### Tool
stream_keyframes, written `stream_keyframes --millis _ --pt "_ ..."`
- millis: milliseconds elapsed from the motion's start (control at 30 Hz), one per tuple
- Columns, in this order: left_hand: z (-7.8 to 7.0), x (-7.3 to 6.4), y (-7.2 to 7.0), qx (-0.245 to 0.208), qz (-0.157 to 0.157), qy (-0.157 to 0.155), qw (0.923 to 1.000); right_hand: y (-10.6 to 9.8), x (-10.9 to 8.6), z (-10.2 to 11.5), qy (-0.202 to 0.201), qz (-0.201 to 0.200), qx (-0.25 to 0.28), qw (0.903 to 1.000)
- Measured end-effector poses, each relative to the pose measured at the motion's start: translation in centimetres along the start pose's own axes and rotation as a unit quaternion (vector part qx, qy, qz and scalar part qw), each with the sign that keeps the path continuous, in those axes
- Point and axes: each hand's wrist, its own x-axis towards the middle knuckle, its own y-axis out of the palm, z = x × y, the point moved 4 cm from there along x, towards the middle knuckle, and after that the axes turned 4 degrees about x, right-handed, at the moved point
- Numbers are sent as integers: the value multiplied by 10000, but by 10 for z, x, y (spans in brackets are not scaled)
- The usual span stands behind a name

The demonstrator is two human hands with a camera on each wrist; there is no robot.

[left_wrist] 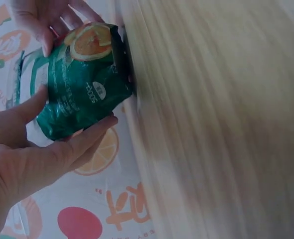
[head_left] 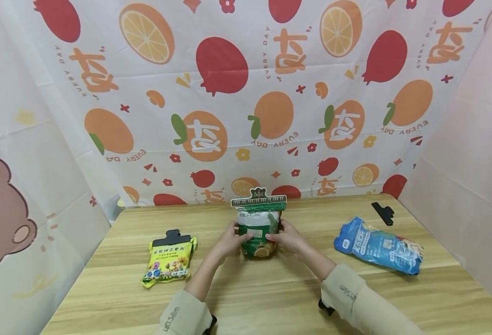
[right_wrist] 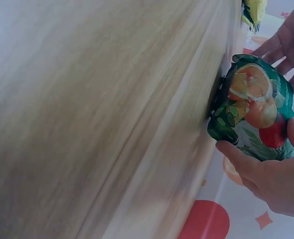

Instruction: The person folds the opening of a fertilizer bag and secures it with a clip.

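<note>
A green and white plastic bag [head_left: 259, 232] with pictured fruit stands upright at the middle of the table. Across its top sits a sealing clip [head_left: 258, 200] patterned like piano keys. My left hand [head_left: 230, 239] grips the bag's left side, thumb on the front. On the opposite side my right hand [head_left: 288, 236] holds it the same way. In the left wrist view the left hand's fingers [left_wrist: 89, 142] lie along the bag's side near its base. The right wrist view shows the right hand [right_wrist: 271, 179] with its thumb on the printed fruit.
On the left lies a yellow bag [head_left: 169, 263] with a black clip [head_left: 172, 237] along its top. To the right is a blue bag [head_left: 380, 246], and a loose black clip [head_left: 383, 213] lies behind it. A fruit-print curtain [head_left: 237, 102] hangs behind the wooden table [head_left: 116, 288].
</note>
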Motion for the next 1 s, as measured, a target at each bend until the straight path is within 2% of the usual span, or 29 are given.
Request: stream_keyframes --millis 167,333,467,700,867,1000 --pt "1 -1 -2 220 -231 -127 9994 6 0 -2 36 83 157 9998" --pt "4 -7 -6 96 -130 -279 9995 11 -2 -1 101 159 134 9997" --pt "5 -16 -16 155 50 -463 9988 20 -6 -1 178 462 -61 9988" --pt "6 -29 -33 319 690 -658 9949 33 -14 -5 275 778 -239 9963" --pt "12 -32 -41 373 886 -712 9928 40 -18 -5 412 919 -500 9937" --pt "15 -34 -47 457 952 -843 9908 47 -16 -9 534 998 -484 9924"
